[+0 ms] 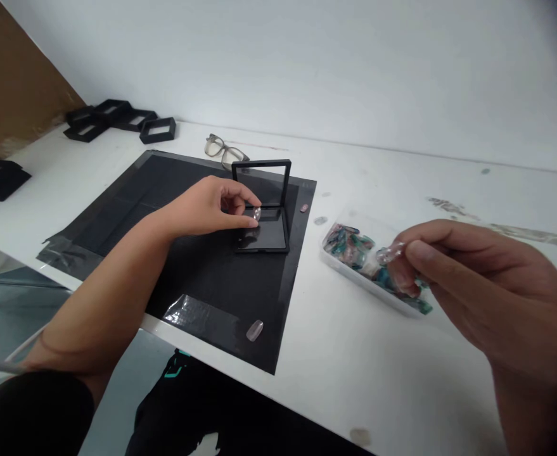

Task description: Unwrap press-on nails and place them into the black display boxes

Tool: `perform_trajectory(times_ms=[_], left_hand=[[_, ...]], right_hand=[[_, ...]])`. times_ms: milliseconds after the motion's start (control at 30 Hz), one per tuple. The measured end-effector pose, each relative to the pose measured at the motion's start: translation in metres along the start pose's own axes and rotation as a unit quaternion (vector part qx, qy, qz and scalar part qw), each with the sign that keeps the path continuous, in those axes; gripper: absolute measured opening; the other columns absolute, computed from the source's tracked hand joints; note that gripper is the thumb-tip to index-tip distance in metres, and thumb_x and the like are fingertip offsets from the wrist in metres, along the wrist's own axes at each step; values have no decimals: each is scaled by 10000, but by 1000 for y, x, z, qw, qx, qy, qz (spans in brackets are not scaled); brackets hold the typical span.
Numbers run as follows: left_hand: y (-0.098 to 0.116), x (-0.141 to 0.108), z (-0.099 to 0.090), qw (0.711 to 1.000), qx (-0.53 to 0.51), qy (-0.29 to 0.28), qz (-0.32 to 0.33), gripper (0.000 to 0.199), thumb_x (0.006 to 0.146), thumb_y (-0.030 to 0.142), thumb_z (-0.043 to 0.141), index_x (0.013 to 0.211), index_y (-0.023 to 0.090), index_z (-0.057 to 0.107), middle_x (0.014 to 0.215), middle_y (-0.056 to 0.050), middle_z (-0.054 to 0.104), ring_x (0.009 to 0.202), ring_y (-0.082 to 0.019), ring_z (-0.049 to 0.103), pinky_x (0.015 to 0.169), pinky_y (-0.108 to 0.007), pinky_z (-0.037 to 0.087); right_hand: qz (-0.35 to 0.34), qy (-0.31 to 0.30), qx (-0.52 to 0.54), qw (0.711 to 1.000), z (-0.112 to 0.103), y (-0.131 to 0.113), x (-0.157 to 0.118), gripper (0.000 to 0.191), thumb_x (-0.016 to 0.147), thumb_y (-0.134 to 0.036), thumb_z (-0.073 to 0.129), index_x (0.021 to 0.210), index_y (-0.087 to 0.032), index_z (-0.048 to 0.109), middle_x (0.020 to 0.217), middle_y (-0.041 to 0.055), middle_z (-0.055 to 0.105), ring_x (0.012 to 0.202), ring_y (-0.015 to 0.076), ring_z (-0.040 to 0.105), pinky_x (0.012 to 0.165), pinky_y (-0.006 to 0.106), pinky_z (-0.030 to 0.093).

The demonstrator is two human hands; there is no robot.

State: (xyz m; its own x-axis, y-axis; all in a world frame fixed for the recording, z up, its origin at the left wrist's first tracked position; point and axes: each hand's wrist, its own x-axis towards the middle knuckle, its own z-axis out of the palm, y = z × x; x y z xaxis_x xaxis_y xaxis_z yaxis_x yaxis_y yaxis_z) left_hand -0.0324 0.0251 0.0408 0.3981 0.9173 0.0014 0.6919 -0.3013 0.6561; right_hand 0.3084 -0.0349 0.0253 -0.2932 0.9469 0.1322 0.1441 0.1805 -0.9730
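My left hand pinches a small clear false nail between thumb and forefinger. It is just above an opened black display frame with clear film panes, whose lid stands up at the back. On the right, my right hand grips a shiny clear piece, seemingly another false nail, in its fingertips. Below those fingers stands a clear plastic box full of green, blue and pinkish pieces, partly hidden by the hand. A pale false nail lies near the front of the black mat.
Several black frames sit at the back left, with more black frames at the left edge. Eyeglasses lie behind the mat. A small pink piece rests on the mat's right edge. Tape marks show on the white table.
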Motion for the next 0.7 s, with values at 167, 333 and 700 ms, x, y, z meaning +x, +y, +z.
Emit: perform_trajectory(times_ms=[167, 333, 700], left_hand=[[18, -8, 5, 982, -180, -9, 63, 319, 755, 313, 819, 1042, 198, 740, 673, 22, 577, 687, -120, 593, 745, -296, 552], [34, -19, 13, 940, -324, -68, 84, 315, 744, 309, 850, 1033, 262, 732, 653, 43, 525, 633, -106, 548, 688, -287, 559], [35, -24, 18, 930, -345, -87, 94, 493, 711, 593, 835, 1101, 315, 717, 628, 45, 534, 596, -111, 544, 704, -326, 569]], right_hand=[[6, 4, -18, 1000, 2, 1, 1, 96, 924, -369, 683, 909, -281, 717, 656, -19, 578, 638, 126, 512, 533, 271, 409], [13, 1, -16, 1000, 1, 3, 1, 94, 922, -365, 683, 918, -278, 720, 659, -14, 580, 640, 127, 506, 526, 262, 410], [24, 9, -27, 999, -2, 9, -2, 73, 913, -353, 695, 921, -286, 723, 668, -14, 595, 638, 124, 511, 514, 256, 402]])
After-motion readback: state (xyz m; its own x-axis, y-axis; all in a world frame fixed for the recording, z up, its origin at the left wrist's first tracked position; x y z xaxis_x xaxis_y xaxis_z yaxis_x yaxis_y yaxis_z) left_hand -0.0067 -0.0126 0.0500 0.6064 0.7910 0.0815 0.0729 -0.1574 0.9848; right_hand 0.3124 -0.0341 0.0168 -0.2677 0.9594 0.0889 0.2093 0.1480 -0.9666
